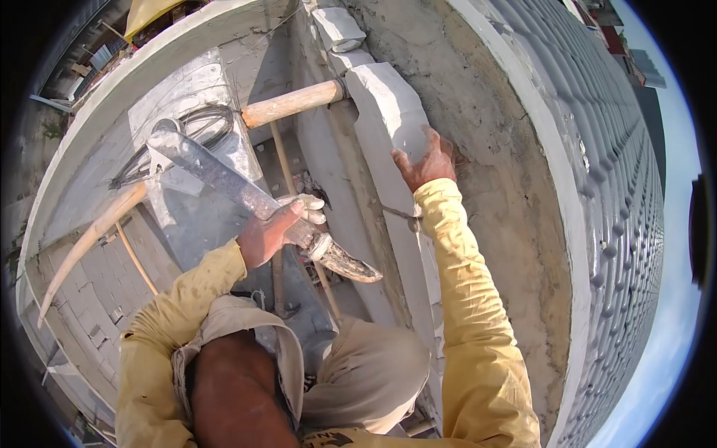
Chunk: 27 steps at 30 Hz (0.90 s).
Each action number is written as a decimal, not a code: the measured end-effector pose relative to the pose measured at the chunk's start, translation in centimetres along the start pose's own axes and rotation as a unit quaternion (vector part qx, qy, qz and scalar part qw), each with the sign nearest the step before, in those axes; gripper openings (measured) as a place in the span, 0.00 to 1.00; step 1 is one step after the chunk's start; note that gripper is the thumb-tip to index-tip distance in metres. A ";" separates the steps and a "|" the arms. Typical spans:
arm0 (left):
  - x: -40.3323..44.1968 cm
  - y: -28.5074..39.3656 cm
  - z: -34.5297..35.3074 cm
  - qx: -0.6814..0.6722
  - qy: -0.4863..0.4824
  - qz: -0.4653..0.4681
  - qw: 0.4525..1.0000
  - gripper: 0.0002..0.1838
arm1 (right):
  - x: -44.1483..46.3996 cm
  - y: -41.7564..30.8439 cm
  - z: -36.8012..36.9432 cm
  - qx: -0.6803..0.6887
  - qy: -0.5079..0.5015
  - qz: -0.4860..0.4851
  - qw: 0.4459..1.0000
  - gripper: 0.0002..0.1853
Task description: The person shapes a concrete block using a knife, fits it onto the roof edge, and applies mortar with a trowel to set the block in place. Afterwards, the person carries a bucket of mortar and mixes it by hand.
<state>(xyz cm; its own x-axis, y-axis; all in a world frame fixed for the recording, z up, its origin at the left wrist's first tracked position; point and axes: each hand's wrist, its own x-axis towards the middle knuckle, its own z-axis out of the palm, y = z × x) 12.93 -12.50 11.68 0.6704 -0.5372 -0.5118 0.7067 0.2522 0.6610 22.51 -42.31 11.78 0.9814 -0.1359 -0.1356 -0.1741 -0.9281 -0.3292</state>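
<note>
My left hand (280, 228) is closed around a long machete-like tool (216, 172). Its grey metal blade points up and to the left, and its dark, worn handle end (347, 265) sticks out on the right. The fingers look whitish with dust. My right hand (427, 160) rests on the lower end of a pale, rough-edged block (388, 101), with thumb and fingers spread over its surface. That block lies along the top of a narrow wall, in line with smaller pale pieces (338, 28).
A round wooden pole (291, 103) juts out beside the block. Coiled wire (202, 131) lies on a grey sheet at the left. A curved wooden pole (93, 246) is farther left. Grey roof tiles (597, 149) slope away at the right. My bent legs are below.
</note>
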 end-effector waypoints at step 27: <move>-4.9 -1.1 -7.0 0.255 0.106 0.055 0.960 0.21 | 4.2 -2.0 2.7 -0.091 -0.136 0.126 0.978 0.65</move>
<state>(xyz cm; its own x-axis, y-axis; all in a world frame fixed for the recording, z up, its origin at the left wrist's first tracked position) 10.41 -4.51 9.60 0.8037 -0.3404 -0.4881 0.4631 -0.1572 0.8722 26.79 -40.11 9.34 0.8464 -0.2945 -0.4436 -0.3666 -0.9266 -0.0844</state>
